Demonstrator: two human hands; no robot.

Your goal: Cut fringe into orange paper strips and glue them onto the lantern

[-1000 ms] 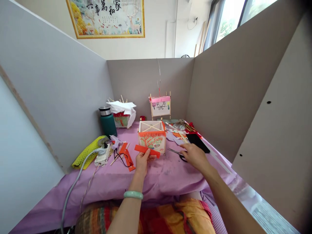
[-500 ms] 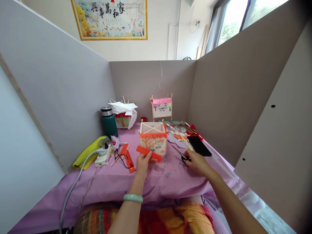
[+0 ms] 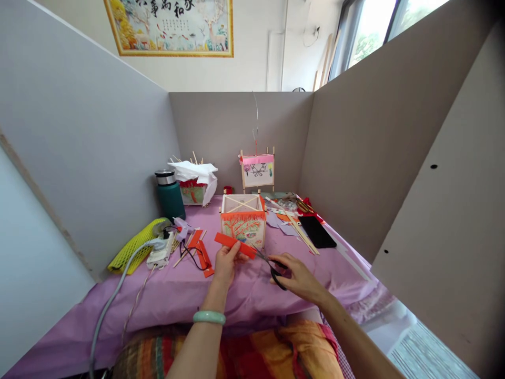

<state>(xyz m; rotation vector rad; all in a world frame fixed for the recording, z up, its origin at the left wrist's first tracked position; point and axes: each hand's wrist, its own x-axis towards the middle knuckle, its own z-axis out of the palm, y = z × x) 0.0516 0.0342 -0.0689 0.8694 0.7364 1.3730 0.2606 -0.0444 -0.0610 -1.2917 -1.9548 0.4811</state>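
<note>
My left hand [image 3: 229, 262] pinches an orange-red paper strip [image 3: 224, 239] between thumb and fingers, holding it slanted above the table. In my right hand [image 3: 295, 276] are black-handled scissors [image 3: 276, 273], with fingers in the loops and the handles spread apart. The scissors' tips reach the right end of the strip; whether the blades touch the paper I cannot tell. Just behind the strip stands a box-shaped paper lantern [image 3: 243, 226] on a wooden stick frame, with a painted tree and an orange fringe along its top edge.
Orange paper pieces [image 3: 204, 256], a lilac glue gun [image 3: 183, 227] and a power strip [image 3: 161, 256] lie left. Behind are a green bottle [image 3: 170, 197], a tissue-covered lantern [image 3: 192, 193] and a pink-topped lantern [image 3: 258, 171]. A black phone [image 3: 317, 232] and wooden sticks [image 3: 305, 237] lie right.
My right hand has lifted the scissors off the table and brought them left to the strip's right end. My left hand still holds the strip. The view has shifted slightly.
</note>
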